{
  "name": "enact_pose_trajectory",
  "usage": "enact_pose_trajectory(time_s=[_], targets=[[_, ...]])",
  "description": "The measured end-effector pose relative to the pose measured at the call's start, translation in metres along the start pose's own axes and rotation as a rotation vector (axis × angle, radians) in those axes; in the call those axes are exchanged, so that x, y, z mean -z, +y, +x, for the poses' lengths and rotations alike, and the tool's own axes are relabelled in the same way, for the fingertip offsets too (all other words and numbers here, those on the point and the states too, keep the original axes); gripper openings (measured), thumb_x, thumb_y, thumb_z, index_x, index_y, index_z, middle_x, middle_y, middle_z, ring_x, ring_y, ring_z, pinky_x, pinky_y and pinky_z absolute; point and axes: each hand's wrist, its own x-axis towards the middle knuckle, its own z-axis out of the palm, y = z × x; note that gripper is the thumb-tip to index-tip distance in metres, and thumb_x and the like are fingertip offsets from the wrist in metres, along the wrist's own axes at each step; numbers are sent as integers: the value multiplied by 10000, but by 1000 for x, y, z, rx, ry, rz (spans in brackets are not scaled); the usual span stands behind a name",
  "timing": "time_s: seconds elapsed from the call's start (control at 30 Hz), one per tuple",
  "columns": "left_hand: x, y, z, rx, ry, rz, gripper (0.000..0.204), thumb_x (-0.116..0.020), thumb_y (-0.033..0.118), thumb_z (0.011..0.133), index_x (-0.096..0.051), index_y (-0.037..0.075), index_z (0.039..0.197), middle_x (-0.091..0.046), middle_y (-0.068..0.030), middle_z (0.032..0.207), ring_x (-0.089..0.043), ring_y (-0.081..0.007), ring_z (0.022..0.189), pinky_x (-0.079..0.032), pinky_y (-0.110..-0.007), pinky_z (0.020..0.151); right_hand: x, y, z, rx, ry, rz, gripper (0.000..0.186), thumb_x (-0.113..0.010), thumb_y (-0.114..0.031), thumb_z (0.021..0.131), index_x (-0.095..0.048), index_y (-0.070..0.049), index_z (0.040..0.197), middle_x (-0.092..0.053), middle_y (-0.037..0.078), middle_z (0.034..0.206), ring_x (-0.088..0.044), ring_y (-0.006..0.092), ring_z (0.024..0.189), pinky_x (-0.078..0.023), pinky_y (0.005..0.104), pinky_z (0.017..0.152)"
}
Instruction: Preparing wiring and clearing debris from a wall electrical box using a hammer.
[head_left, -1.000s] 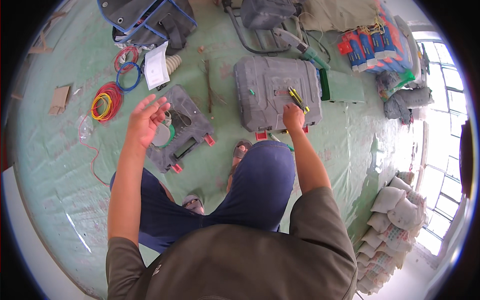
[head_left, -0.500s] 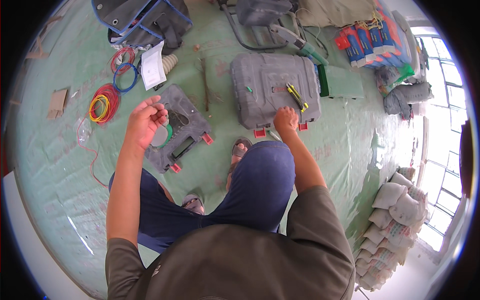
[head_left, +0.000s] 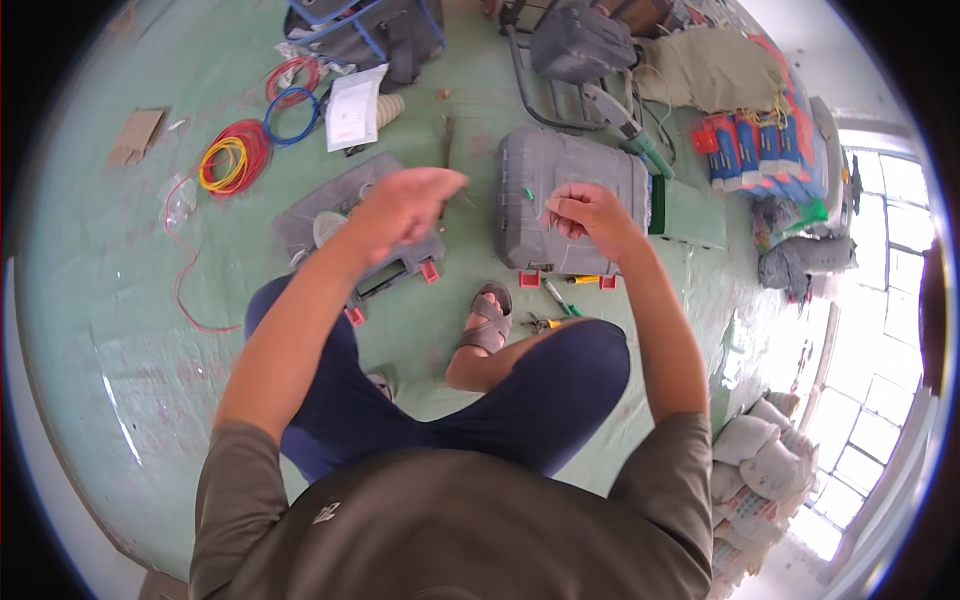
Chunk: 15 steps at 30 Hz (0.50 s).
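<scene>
My left hand (head_left: 400, 212) is raised over the smaller grey tool case (head_left: 310, 215) and blurred by motion, its fingers pointing right. Whether it grips anything does not show. Above the larger grey tool case (head_left: 520, 235), my right hand (head_left: 592, 218) is closed in a pinch; what lies between the fingertips is too small to make out. A small green piece (head_left: 529, 193) rests on the larger case's lid. On the smaller case lies a pale round disc (head_left: 328, 228), partly covered by my left forearm.
Near the larger case's latches lie a yellow-handled tool (head_left: 583, 280), a green-and-white pen-like tool (head_left: 556, 296) and a yellow tool (head_left: 543, 323). Coiled red and yellow wire (head_left: 236, 160), blue wire (head_left: 291, 118) and a tool bag (head_left: 375, 38) lie left. Sacks (head_left: 765, 460) are stacked right.
My left hand has swung right across the smaller case. My right hand has lifted from the larger case's front edge and moved farther away. The view has shifted, and my right knee sits lower.
</scene>
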Motion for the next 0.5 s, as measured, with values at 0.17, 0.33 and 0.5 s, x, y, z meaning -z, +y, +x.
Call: enact_pose_trajectory(time_s=[0.17, 0.33, 0.5], targets=[[-47, 11, 8, -102, -81, -261, 319, -540, 298, 994, -608, 46, 1178, -487, 57, 676, -382, -17, 492, -302, -204, 460, -66, -89, -28, 89, -309, -150, 170, -650, -215, 885, -661, -50, 920, -672, 23, 809, -538, 51, 640, -403, 207, 564], [-32, 20, 9, -213, -39, -477, 250, -529, 289, 1002, -636, 67, 1046, -537, 43, 753, -388, -27, 520, -313, -215, 480, -90, -109, -39, 123, -67, -117, 200, -622, -203, 910, -674, -31, 999, -659, 25, 829, -533, 50, 674, -410, 200, 594], [-13, 25, 6, -260, -39, -640, 264, -541, 308, 996, -630, 60, 1003, -540, 30, 795, -362, -39, 538, -323, -213, 492, -104, -98, -57, 318, 187, 11, 231, -595, -141, 933, -660, -2, 1106, -661, 38, 907, -549, 67, 750, -442, 214, 674]])
